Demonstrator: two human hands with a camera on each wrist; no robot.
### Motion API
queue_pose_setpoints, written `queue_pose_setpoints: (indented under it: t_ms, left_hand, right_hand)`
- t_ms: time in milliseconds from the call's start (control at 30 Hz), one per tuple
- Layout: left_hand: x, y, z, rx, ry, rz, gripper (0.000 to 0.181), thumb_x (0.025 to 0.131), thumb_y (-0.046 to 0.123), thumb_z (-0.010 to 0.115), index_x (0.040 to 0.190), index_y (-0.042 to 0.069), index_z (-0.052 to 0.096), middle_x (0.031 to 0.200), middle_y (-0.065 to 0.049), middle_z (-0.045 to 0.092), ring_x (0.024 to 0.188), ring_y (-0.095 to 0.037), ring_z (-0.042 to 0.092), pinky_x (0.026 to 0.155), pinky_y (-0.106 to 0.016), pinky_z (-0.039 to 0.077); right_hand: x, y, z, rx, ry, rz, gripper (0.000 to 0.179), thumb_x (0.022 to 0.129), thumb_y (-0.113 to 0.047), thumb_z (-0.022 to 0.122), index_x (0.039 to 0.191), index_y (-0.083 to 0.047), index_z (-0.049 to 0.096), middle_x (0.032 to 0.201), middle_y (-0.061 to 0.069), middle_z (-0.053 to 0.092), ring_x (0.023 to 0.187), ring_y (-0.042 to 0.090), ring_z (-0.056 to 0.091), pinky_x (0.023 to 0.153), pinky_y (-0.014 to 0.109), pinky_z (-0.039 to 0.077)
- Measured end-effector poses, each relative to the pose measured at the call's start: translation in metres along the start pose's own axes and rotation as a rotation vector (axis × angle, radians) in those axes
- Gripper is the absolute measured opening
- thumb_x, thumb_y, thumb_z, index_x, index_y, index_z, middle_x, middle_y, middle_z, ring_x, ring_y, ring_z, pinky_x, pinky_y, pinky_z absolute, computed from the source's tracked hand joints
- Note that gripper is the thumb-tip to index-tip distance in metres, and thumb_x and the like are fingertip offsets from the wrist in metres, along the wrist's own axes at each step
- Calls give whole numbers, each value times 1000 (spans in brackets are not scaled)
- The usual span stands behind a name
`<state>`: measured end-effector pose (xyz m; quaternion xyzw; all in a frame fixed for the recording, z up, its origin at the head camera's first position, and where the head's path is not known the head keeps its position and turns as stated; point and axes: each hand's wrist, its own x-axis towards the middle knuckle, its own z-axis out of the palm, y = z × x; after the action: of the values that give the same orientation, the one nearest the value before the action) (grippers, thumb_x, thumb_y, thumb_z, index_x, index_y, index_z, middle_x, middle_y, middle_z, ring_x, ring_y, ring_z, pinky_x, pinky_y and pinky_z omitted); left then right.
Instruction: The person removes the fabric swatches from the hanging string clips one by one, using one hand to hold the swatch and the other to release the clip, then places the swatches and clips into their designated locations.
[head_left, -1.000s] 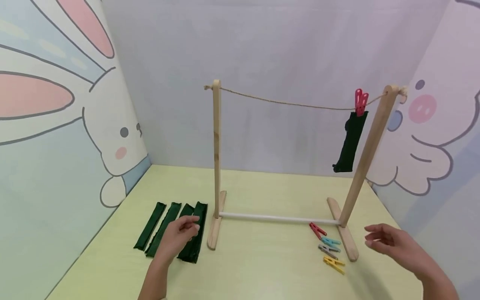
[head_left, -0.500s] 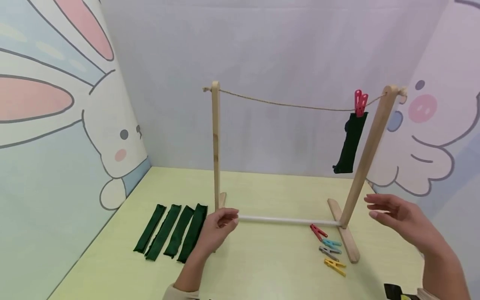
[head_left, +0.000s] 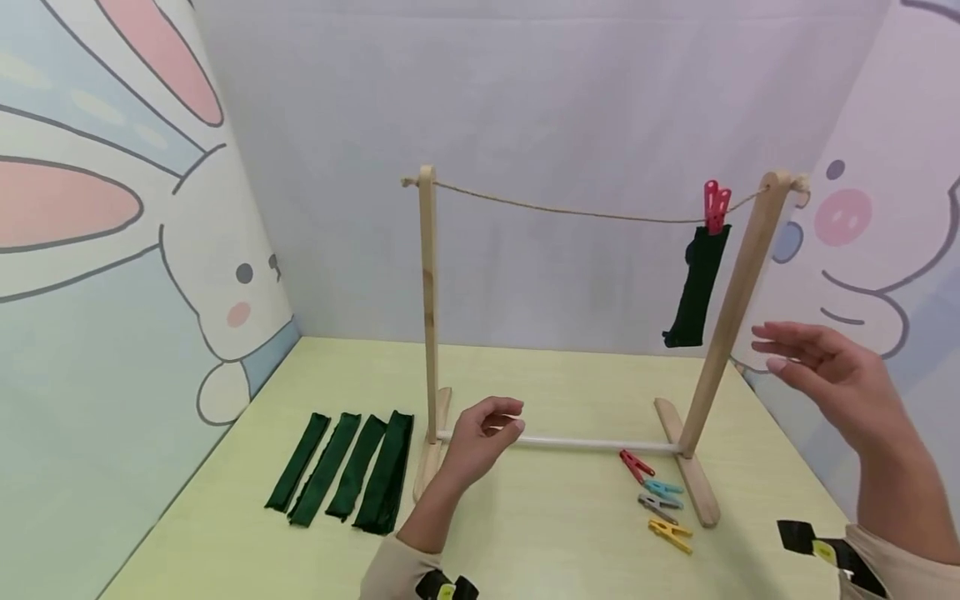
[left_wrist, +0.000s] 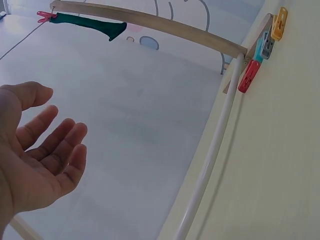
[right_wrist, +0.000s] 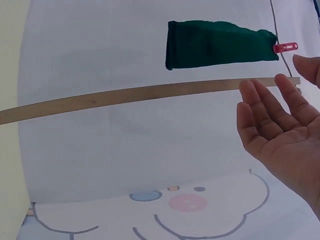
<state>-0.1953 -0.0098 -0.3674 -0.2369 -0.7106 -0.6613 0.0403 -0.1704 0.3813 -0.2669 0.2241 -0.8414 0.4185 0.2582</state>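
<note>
My left hand hovers in front of the stand's white crossbar, fingers loosely bent and holding nothing. To the right of the stand's right post, my right hand is raised with relaxed fingers and nothing in them. A dark green cloth strip hangs from the rope near that post, clipped by a red clothespin; in the right wrist view the green cloth appears beyond the fingers. Several more green cloth strips lie side by side on the table, left of the stand.
By the stand's right foot lie a red clothespin, a blue clothespin, a grey clothespin and a yellow clothespin. The left post rises beside the strips. Printed walls enclose the pale yellow table.
My left hand has moved right, from over the green strips to in front of the crossbar. My right hand has risen beside the right post. The hanging strip stays in place.
</note>
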Motion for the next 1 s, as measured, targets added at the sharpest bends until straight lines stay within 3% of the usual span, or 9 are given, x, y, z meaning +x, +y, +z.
queue_pose_setpoints:
  t_ms: [167,333,433,533,667,1000]
  left_hand:
    - [11,1,12,-21,11,10,22,87,2,61,108,-4,62,103,-13,62,94,-28,59,75,-32,48]
    - [20,3,24,-21,17,33,21,86,1,61,106,-4,63,102,-13,62,93,-28,60,75,-34,49]
    - [26,4,32,-2,12,42,21,86,2,62,106,-3,63,102,-12,63,92,-26,61,75,-32,49]
    - [38,-3,41,6,5,59,22,86,5,63,108,0,64,104,-10,63,93,-24,61,75,-30,49]
    - [52,-14,52,17,-11,84,23,87,11,65,109,6,65,105,-4,64,93,-18,61,75,-29,48]
    - [79,-1,71,71,-44,175,22,86,15,66,107,9,66,100,2,66,86,-6,61,72,-23,49]
  right_hand:
    - [19,-11,-6,44,38,-50,39,86,19,50,123,12,50,116,1,61,102,9,58,82,12,42]
    - [35,-19,-8,68,83,-47,36,87,16,51,122,10,52,114,0,62,103,10,58,83,11,41]
    - [45,-24,-10,154,96,-43,35,87,15,51,122,10,52,114,2,62,102,11,58,82,12,42]
    - [55,-30,-12,286,98,-62,34,87,16,50,121,12,52,115,8,62,102,14,58,82,13,43]
    - [67,-38,-13,348,100,-85,32,87,16,50,119,13,52,114,10,62,102,16,59,82,14,43]
    - [92,-51,-18,420,89,-136,31,85,18,51,116,16,53,110,13,62,99,19,59,80,15,45]
